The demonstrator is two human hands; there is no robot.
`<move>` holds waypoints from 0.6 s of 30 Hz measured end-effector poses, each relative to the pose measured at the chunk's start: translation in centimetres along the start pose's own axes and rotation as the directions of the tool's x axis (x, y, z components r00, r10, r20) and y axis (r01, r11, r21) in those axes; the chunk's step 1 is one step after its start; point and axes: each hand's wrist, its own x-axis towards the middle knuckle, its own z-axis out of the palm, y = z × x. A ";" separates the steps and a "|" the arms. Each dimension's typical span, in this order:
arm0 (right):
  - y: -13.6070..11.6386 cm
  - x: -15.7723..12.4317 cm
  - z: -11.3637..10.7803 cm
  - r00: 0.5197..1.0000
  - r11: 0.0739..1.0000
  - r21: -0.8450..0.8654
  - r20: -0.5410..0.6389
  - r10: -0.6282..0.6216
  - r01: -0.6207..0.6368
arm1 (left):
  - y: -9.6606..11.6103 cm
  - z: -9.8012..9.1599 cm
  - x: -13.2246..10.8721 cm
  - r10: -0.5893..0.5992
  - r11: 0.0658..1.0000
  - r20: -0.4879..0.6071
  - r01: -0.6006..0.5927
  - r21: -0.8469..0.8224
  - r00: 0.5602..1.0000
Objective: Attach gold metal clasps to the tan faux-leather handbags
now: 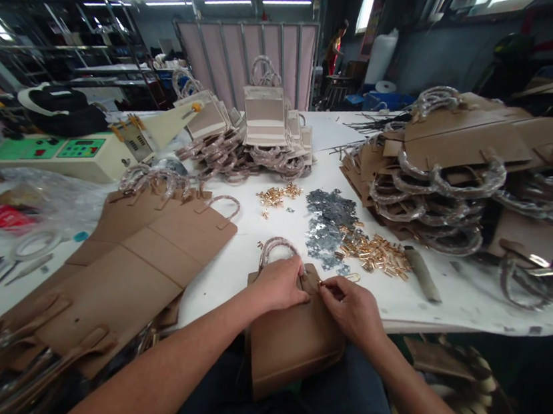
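Note:
A brown handbag panel rests against my lap and the table edge, its plastic-wrapped handle pointing away from me. My left hand is closed on the panel's upper edge, near the base of the handle. At the right of that edge, my right hand pinches a tiny gold-coloured piece against the brown material; its exact shape is too small to make out. Just beyond my hands lie a heap of gold metal fittings and a heap of flat grey metal plates.
Brown bag panels are stacked at the left, with a bigger pile of brown panels at the right. Cream bag panels stand at the back. A machine with green panels sits far left. A grey-green rod lies near the right heap.

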 end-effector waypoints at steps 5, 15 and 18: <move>-0.5 0.3 -0.6 0.996 0.991 0.117 0.075 0.051 -0.060 | 0.1 0.4 0.3 0.007 0.999 0.024 -0.006 -0.051 1.000; -0.8 -0.4 -0.2 1.000 0.999 0.031 -0.002 -0.018 0.018 | 0.9 0.2 -0.2 0.014 0.989 -0.041 -0.020 -0.145 0.999; -0.9 -0.7 -0.2 1.000 0.999 0.027 -0.002 -0.026 0.026 | 1.4 -0.1 -0.6 -0.010 0.986 -0.059 0.000 -0.167 0.998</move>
